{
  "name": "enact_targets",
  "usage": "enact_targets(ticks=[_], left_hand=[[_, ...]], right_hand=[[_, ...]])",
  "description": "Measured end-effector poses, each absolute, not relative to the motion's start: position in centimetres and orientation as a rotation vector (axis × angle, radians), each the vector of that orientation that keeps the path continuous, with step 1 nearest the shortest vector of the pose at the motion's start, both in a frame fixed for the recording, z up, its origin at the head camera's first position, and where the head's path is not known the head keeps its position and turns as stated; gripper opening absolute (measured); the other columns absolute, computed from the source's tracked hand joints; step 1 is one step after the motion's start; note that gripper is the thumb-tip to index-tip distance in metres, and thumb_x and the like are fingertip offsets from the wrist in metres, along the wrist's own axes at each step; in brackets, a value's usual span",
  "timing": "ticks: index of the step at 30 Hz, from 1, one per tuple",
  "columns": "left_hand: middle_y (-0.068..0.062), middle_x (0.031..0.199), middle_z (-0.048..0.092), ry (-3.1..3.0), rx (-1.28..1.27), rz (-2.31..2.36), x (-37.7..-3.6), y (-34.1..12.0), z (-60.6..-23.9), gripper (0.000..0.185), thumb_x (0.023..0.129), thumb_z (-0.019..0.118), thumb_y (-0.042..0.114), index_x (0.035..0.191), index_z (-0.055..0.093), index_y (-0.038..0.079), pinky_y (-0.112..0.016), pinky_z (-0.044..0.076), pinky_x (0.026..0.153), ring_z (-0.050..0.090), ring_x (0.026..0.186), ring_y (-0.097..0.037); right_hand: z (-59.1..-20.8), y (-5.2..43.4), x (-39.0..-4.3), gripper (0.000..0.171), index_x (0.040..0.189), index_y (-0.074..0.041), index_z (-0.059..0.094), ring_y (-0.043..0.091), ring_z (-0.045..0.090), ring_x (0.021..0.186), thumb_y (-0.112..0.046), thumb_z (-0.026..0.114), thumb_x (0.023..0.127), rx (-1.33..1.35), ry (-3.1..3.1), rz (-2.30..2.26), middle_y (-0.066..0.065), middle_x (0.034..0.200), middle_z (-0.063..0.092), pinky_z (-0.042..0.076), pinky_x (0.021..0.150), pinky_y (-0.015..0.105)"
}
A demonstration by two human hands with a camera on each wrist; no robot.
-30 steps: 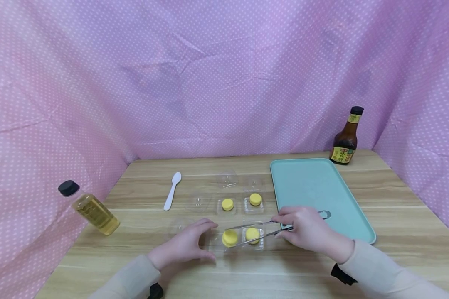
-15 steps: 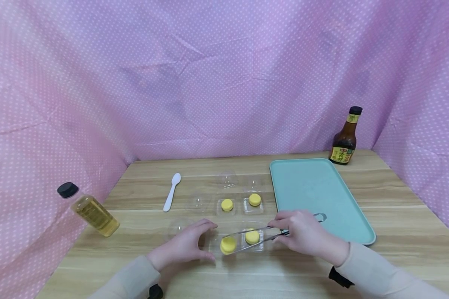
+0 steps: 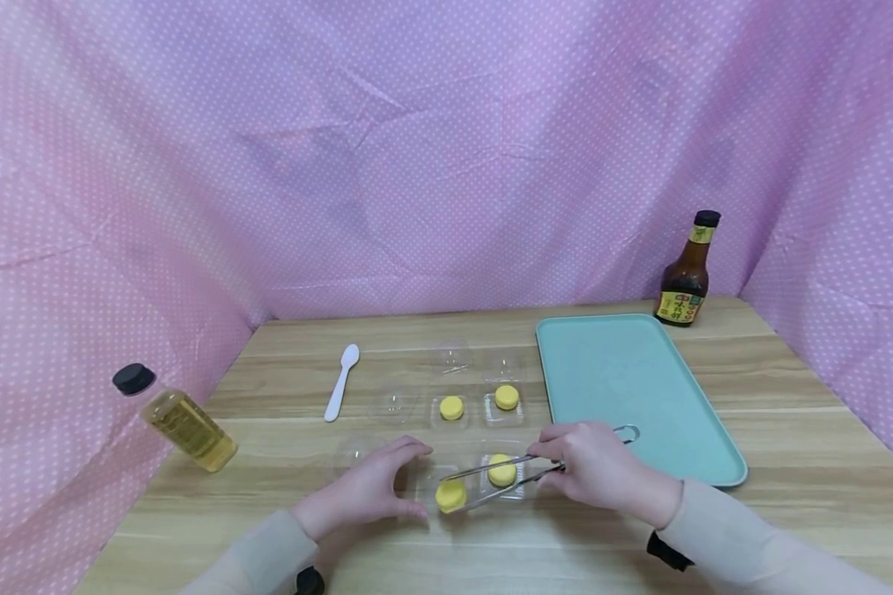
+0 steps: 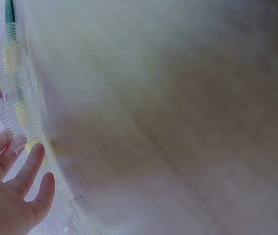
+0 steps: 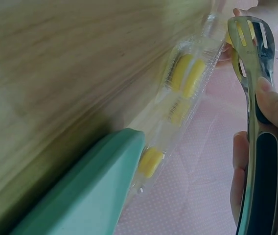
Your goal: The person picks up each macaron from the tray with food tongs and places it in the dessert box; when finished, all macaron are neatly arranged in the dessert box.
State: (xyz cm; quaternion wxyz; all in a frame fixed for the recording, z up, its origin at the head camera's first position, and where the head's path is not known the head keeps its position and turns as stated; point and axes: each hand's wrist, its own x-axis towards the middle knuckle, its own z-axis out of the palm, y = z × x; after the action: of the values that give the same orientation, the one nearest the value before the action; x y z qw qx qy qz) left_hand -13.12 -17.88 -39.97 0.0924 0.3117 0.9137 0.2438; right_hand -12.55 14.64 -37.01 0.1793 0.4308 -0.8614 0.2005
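Observation:
My right hand (image 3: 591,467) holds metal tongs (image 3: 491,468) with dark grips. Between their tips is a yellow macaron (image 3: 451,497), over the front-left clear plastic box; I cannot tell whether the tips squeeze it. My left hand (image 3: 372,482) holds that clear plastic box (image 4: 19,93) at two opposite sides, thumb on one and fingertips on the other. Just right of it, a second macaron (image 3: 502,470) sits in its own open box. Behind them two more boxes hold a macaron (image 3: 451,407) and another macaron (image 3: 506,397).
A pale green tray (image 3: 613,364) lies on the right, partly behind my right hand. A brown sauce bottle (image 3: 686,273) stands at the back right. The black-capped oil bottle (image 3: 189,430) is at the left, and a white spoon (image 3: 341,383) lies left of the boxes.
My right hand has shifted slightly left and toward me with the tongs. The macaron between the tips has moved toward me and a little left. My left hand has stayed put.

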Motion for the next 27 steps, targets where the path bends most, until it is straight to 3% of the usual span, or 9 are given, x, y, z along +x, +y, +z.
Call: enact_targets(ticks=[15,27], left_hand=[[-0.001,0.129,0.054,2.715,0.947,0.732,-13.3,-18.06,-40.32,0.08,0.07,0.078,0.047,0.132,0.051,0.005,-0.04,0.043,0.104,0.053,0.12,-0.019],[-0.001,0.13,0.054,2.71,0.929,0.726,-13.33,-18.06,-40.27,0.081,0.07,0.076,0.051,0.133,0.051,0.005,-0.041,0.043,0.104,0.052,0.12,-0.019]], right_hand=[[-36.8,14.44,-12.5,0.031,0.088,-0.008,0.076,-0.006,0.042,0.054,-0.014,0.086,0.06,1.194,-2.481,0.577,-0.007,0.073,0.062,0.036,0.045,0.011],[-36.61,14.51,-12.36,0.031,0.09,-0.008,0.076,-0.005,0.046,0.056,-0.018,0.086,0.062,1.195,-2.534,0.598,-0.007,0.076,0.063,0.039,0.047,0.013]])
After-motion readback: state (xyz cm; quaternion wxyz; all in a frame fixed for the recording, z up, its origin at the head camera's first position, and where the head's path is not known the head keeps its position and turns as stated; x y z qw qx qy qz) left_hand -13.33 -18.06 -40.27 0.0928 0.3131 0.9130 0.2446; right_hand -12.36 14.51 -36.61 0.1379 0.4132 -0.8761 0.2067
